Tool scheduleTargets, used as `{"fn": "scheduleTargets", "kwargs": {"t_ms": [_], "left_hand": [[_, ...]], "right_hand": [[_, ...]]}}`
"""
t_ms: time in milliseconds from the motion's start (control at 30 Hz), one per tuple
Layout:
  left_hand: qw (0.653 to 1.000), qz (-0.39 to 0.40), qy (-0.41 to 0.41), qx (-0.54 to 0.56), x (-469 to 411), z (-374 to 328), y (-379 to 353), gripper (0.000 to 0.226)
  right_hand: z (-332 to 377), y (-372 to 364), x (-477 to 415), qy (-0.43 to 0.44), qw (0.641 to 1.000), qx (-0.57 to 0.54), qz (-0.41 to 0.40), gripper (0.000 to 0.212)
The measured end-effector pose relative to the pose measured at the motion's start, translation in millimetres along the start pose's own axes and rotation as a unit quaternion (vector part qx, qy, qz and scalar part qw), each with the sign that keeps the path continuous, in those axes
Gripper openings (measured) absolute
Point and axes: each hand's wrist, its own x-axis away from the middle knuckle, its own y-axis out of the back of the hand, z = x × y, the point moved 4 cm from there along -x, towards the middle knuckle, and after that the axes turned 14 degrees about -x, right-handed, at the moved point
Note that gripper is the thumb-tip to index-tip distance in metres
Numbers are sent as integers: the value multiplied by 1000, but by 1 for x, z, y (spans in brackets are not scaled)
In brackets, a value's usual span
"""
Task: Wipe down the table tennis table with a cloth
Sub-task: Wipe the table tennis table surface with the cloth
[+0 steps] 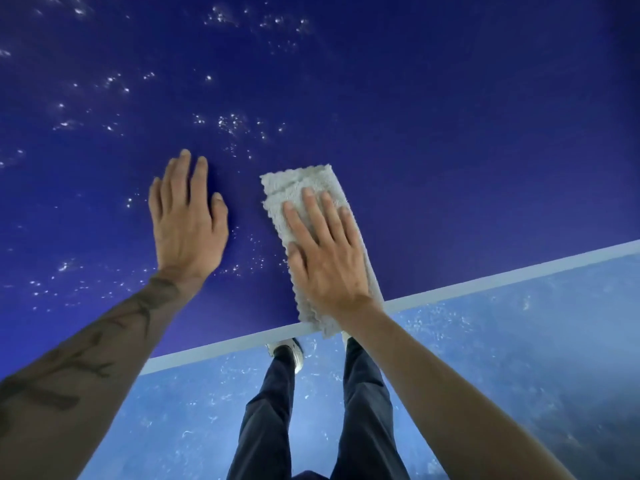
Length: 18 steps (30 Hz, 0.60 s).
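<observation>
A folded grey cloth [298, 181] lies flat on the dark blue table [450, 133], close to its near edge. Its long side runs from 11 o'clock to 5 o'clock, and its lower end hangs just over the white edge stripe [485, 285]. The right hand [325, 251] presses on the cloth, palm down, with fingers straight, slightly spread and pointing to 11 o'clock. At 9 o'clock from the cloth and apart from it, the left hand [187, 223] is palm down on bare table, fingers straight, holding nothing. Bright wet specks [232, 123] dot the surface from 9 to 12 o'clock. At 6 o'clock, dark trousers [270, 410] and a white shoe [294, 355] stand on the scuffed blue floor [519, 358].
</observation>
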Motion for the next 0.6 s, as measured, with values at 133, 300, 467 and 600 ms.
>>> {"fn": "scheduleTargets", "kwargs": {"t_ms": [133, 300, 467, 600], "left_hand": [[1000, 7, 2, 4, -5, 13, -8, 55], [1000, -5, 11, 7, -5, 16, -10, 53], [1000, 4, 3, 10, -6, 15, -8, 54], [1000, 6, 12, 9, -6, 16, -8, 54]], "right_hand": [[-46, 21, 21, -92, 995, 29, -37, 60], [-17, 15, -30, -173, 981, 10, -82, 65], [52, -25, -8, 12, 1000, -5, 12, 61], [-5, 0, 12, -68, 997, 25, -11, 63]]}}
